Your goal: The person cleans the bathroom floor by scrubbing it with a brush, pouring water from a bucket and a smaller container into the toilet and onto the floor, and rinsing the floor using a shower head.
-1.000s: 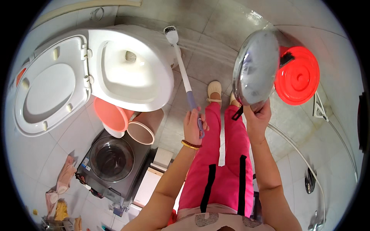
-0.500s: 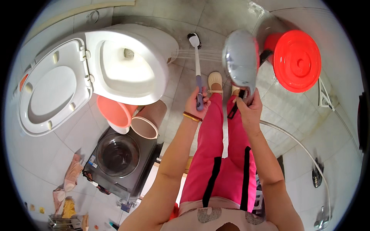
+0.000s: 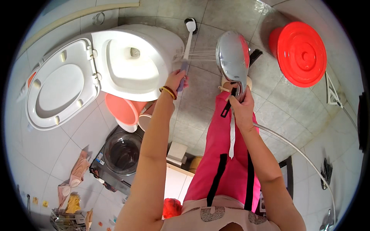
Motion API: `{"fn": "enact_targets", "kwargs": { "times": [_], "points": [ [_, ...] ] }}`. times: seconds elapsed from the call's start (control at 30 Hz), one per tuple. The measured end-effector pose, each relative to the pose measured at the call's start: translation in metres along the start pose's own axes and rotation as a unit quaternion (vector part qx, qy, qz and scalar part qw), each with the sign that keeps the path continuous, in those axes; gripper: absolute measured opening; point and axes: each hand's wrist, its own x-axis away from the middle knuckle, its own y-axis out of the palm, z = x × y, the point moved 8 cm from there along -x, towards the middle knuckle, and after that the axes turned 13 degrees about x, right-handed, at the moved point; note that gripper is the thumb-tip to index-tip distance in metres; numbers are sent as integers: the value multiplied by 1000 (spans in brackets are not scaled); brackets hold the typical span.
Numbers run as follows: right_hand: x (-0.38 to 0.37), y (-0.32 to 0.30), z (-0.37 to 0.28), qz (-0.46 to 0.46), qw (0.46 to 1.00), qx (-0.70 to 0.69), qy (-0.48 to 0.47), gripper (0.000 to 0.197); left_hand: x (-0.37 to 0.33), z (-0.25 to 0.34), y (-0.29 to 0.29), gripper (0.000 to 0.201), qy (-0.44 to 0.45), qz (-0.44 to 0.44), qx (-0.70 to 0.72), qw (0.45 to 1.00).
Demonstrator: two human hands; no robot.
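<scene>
Toilet (image 3: 131, 69) L, bucket (image 3: 301, 54) R, brush (image 3: 188, 43) btwn

The brush (image 3: 188, 47) in the left fingers (image 3: 186, 82) is white with black bristles (image 3: 196, 29) and a mauve handle (image 3: 184, 67); the showerhead (image 3: 231, 57) in the right fingers (image 3: 248, 98), mirror silver tinged pink. Left of the fingers, the toilet (image 3: 161, 64) is white; right of them, the bucket (image 3: 302, 54) is red; below, the trousers (image 3: 218, 139) are pink, black-striped.

Pink trousers (image 3: 218, 138), a patterned top (image 3: 211, 214), bracelets (image 3: 168, 91) and cream shoes (image 3: 249, 83) are worn.

Bright light, glare on the shower head (image 3: 227, 54) and red lid (image 3: 302, 56), fisheye-bent tiles (image 3: 32, 148), dark rim, edges seemingly soft
</scene>
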Motion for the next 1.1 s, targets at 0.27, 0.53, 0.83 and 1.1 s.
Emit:
{"fn": "enact_targets", "kwargs": {
  "times": [0.27,0.53,0.83,1.1],
  "points": [
    [3,3,-12,-33,998,-40,-31,31,-17,47,20,22,86,5,-243,966],
    [-6,15,-18,-26,995,89,-49,35,-15,-18,-19,38,61,75,-259,961],
    [-24,32,-23,-5,999,13,-44,38,-2,3,4,42,92,75,-298,947],
    [-21,39,-90,-83,993,26,-75,39,-6,0,-2,47,118,55,-307,943]
  ]
}}
